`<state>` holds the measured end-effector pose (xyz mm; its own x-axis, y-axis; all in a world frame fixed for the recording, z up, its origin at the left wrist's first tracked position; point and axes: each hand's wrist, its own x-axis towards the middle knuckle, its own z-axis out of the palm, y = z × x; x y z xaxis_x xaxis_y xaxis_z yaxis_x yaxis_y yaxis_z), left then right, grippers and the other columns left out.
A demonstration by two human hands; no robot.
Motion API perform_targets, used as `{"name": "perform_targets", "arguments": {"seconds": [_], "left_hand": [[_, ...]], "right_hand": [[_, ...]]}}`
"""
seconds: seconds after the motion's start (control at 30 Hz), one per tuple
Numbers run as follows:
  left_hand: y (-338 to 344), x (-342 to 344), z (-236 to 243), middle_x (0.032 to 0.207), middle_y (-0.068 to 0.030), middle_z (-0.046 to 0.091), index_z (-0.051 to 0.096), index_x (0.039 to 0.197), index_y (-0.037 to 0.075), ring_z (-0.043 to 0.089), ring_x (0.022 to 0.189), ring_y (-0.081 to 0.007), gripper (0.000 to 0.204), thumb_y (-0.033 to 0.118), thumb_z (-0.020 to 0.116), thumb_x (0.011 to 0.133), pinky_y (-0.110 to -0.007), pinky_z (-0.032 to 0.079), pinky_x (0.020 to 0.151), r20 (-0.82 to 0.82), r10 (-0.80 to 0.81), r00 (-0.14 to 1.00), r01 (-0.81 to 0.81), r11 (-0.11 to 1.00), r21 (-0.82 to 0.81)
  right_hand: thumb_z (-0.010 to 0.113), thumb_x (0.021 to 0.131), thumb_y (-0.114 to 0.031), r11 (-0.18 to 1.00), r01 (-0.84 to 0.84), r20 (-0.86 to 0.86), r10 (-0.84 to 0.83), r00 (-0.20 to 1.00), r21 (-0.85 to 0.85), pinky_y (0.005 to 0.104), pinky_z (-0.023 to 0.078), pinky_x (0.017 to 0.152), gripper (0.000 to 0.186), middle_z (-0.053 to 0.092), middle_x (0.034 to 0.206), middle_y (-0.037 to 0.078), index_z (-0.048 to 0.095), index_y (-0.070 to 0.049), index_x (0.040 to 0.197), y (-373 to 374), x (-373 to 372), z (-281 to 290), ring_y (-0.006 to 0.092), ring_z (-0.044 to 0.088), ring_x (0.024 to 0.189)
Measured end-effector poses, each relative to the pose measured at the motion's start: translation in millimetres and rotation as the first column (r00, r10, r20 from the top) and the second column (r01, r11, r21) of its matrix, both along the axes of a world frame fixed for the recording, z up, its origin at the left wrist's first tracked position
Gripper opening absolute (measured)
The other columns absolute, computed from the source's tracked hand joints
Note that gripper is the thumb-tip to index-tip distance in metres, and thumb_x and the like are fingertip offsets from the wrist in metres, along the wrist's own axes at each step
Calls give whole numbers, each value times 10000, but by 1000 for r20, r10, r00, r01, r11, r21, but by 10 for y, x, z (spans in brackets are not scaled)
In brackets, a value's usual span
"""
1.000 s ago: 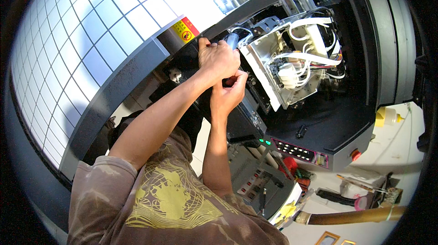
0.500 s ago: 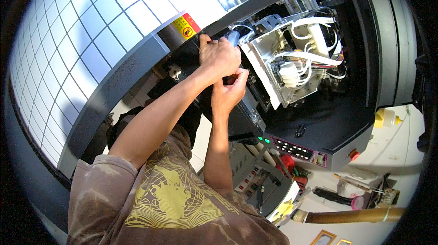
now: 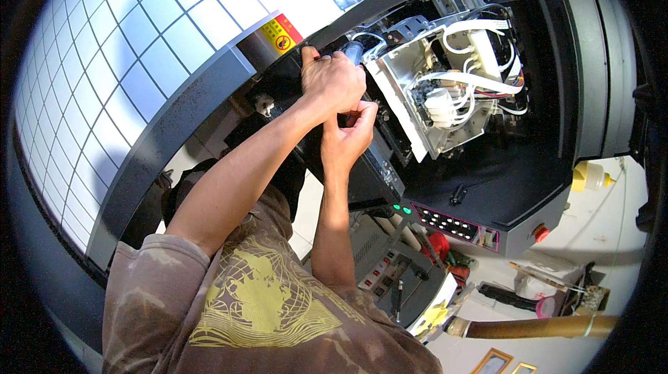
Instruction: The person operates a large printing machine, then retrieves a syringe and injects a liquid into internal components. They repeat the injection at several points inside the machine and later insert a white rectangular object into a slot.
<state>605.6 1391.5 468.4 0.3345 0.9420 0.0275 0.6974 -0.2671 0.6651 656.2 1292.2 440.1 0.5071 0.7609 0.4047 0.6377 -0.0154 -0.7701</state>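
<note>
My left hand (image 3: 332,83) is closed, its fingers curled down over the dark front edge of an opened machine, with the thumb side toward a grey panel. A translucent bluish cylindrical piece (image 3: 353,52) shows just beyond its knuckles; whether the fingers hold it is unclear. Right below it, my right hand (image 3: 348,139) is closed in a pinch, thumb and forefinger bent together, nearly touching the left hand. What lies in its fingers is hidden. To the right of both hands sits a tilted white printer carriage (image 3: 424,96) with ribbon cables and white tubes.
A control panel (image 3: 452,226) with several buttons lies along the machine's lower edge, with a red knob (image 3: 541,233) at its corner. A small black part (image 3: 458,195) rests on the black tray. A yellow and red warning label (image 3: 282,33) marks the grey frame at upper left.
The whole view has shifted very slightly. Both hands stay at the same spot, with the right hand's fingertips drawn a little closer under the left hand.
</note>
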Motion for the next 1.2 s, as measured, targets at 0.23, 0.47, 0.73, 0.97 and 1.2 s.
{"name": "perform_targets", "arguments": {"seconds": [0.23,0.47,0.73,0.97,1.2], "left_hand": [[2,15,-25,753,-245,712,650,842,-33,711,706,-326,423,334,458,927,-470,313,975,-17,-14,1000,14,1000,-6],[1,24,-55,753,-247,711,654,859,-41,705,703,-331,430,334,458,932,-468,312,981,22,9,1000,-9,1000,-9],[31,69,-102,765,-260,710,661,858,-48,705,726,-336,448,345,458,934,-476,300,1004,59,57,997,-53,996,-73],[39,69,-77,768,-264,710,669,859,-48,712,743,-347,448,350,475,931,-487,308,1005,31,56,998,-54,995,-81],[23,40,-48,792,-271,713,668,870,-51,716,765,-350,459,353,463,943,-502,313,1001,25,7,1000,-5,997,-71]], "right_hand": [[798,742,-90,1000,-5,-33,4,999,-19,344,413,648,333,499,786,76,483,-32,831,-12,1,12,224,492,720],[802,741,-92,1000,7,-11,-7,1000,-9,341,415,644,336,501,770,76,481,-36,822,-28,9,-5,219,489,706],[811,735,-87,1000,-8,-50,8,999,16,337,419,647,340,509,768,76,485,-38,816,-49,19,-21,215,499,710],[826,725,-99,999,-12,-26,13,1000,38,348,423,642,353,510,767,82,489,-38,809,-50,18,-17,233,511,716],[828,724,-120,999,12,2,-12,1000,35,358,424,639,359,518,765,90,488,-39,806,-43,15,-32,253,515,715]]}}
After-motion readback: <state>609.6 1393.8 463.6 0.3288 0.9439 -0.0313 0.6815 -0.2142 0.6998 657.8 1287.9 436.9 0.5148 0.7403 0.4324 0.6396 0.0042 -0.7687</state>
